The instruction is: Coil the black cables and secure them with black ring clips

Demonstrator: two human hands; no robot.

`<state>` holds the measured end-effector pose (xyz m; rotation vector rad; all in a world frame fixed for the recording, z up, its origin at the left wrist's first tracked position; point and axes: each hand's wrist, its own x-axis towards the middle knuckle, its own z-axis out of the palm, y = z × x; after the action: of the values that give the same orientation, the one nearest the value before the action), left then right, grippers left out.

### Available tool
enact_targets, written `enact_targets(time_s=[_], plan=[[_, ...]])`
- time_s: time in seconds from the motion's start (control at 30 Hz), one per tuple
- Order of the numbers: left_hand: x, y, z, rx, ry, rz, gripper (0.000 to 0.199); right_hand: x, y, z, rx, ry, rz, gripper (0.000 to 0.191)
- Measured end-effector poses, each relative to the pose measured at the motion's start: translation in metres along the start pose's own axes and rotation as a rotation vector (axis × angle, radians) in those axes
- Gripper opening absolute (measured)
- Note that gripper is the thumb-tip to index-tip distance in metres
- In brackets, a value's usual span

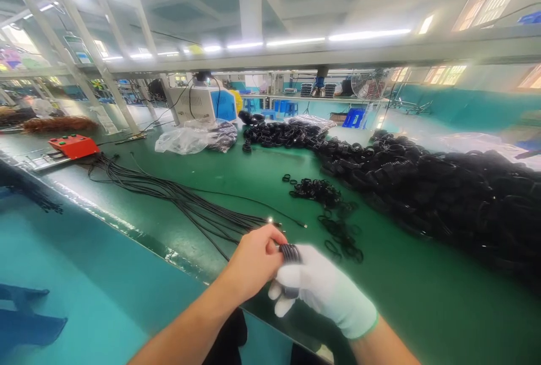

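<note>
My right hand (323,286), in a white glove, is closed around a small coiled black cable (291,253). Bare, my left hand (256,258) pinches at the left side of that same coil, its fingertips partly hidden. Just beyond my hands, a bundle of long black cables (173,193) stretches across the green table toward the left, with connector ends near my left hand. One cable (262,203) lies apart from the bundle, its plug tip bare. To the right of my hands sits a loose pile of thin black bands (316,191).
A large heap of coiled black cables (422,196) covers the table's right side. At the left stands a red box with buttons (74,146). Clear plastic bags (186,137) lie before a white and blue machine (203,105). A blue stool (29,314) stands below the table edge.
</note>
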<state>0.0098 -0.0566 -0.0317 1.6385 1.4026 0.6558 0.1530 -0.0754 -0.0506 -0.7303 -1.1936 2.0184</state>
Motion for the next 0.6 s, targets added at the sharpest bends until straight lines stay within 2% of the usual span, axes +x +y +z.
enact_targets(time_s=[0.1,0.17,0.27,0.33,0.5,0.6], plan=[[0.003,-0.001,0.003,0.083,0.027,-0.006,0.014,0.002,0.000,0.002,-0.119,0.042,0.021,0.014],[0.006,0.000,0.002,0.154,0.002,0.003,0.014,0.003,0.000,0.002,-0.135,0.051,0.033,0.014],[0.009,0.005,-0.002,0.190,-0.077,0.062,0.016,0.002,-0.004,0.000,-0.036,0.053,0.039,0.018],[0.008,0.007,-0.005,0.170,-0.089,0.131,0.016,-0.002,-0.010,-0.002,0.035,0.055,0.055,0.020],[0.014,0.008,-0.007,0.274,0.014,0.235,0.011,-0.002,-0.013,-0.007,0.062,0.069,0.071,0.025],[0.046,0.006,-0.014,0.319,-0.163,0.278,0.012,0.004,-0.007,-0.016,0.126,0.199,0.019,0.026]])
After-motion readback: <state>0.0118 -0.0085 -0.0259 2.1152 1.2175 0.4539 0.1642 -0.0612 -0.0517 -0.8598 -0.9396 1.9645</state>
